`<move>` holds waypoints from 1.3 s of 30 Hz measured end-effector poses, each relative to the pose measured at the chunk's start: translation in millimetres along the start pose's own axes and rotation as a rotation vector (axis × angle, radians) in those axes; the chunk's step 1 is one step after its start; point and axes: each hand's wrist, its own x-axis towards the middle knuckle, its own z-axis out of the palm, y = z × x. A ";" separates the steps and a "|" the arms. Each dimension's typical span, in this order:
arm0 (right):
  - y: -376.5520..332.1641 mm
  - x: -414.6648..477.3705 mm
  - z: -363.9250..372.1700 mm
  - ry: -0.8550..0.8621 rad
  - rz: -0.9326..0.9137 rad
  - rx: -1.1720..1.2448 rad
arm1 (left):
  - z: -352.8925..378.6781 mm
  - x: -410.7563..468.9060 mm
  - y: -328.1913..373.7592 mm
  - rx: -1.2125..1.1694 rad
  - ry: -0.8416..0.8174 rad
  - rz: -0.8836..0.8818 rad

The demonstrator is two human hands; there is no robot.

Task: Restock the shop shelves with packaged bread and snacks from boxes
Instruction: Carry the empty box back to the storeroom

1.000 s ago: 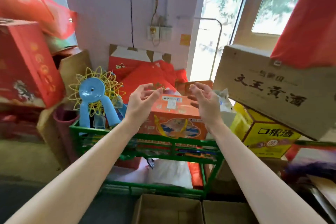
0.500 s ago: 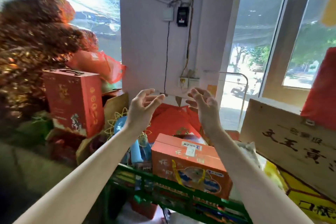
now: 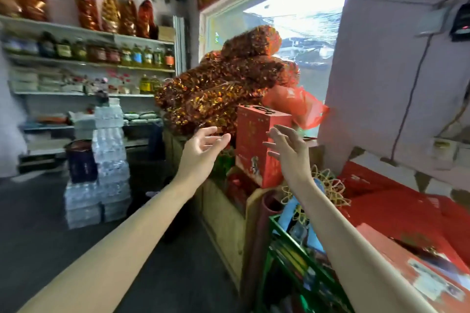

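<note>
Red cardboard all round, seen on a tall box [image 3: 262, 145] upright near the middle. Held the left hand [image 3: 203, 145] up just left of the tall box, fingers straight and spread, nothing in it. Held the right hand [image 3: 287, 152] up in front of the tall box's right edge, fingers loose and apart too, nothing in it; could not tell if it touched the tall box. Saw shiny red and gold tinsel rolls [image 3: 223, 84] piled above and to the left of the tall box. Saw a red plastic bag [image 3: 302, 107] just above and to the right of it. Found the shop shelves [image 3: 89, 63] far off to the left of the tall box, full of bottles and blurry packs; could not pick out bread or snacks there. Saw stacked water bottle packs [image 3: 106, 160] on the floor, well to the left of the tall box. Saw a green rack [image 3: 284, 244] down and to the right of the tall box, and an orange carton [image 3: 419, 274] further down and right, closed on top.
</note>
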 end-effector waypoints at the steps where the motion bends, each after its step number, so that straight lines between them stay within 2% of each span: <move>1: 3.5 4.4 25.7 -0.042 0.000 0.023 | -21.7 5.4 -5.0 0.018 0.047 -0.001; 6: 18.5 16.4 111.6 -0.179 0.029 0.106 | -93.1 30.5 -26.8 0.052 0.190 -0.022; 11: 47.8 36.2 227.1 -0.280 0.026 0.135 | -181.1 71.3 -67.8 0.082 0.299 -0.023; 23: 121.3 116.2 456.7 -0.353 0.080 0.167 | -347.5 210.3 -158.5 0.176 0.367 -0.069; 30: 180.9 154.0 586.1 -0.491 0.115 0.195 | -427.6 269.9 -224.7 0.219 0.488 -0.110; 39: 238.8 202.5 802.2 -0.834 0.109 0.259 | -558.2 340.6 -293.3 0.356 0.882 -0.179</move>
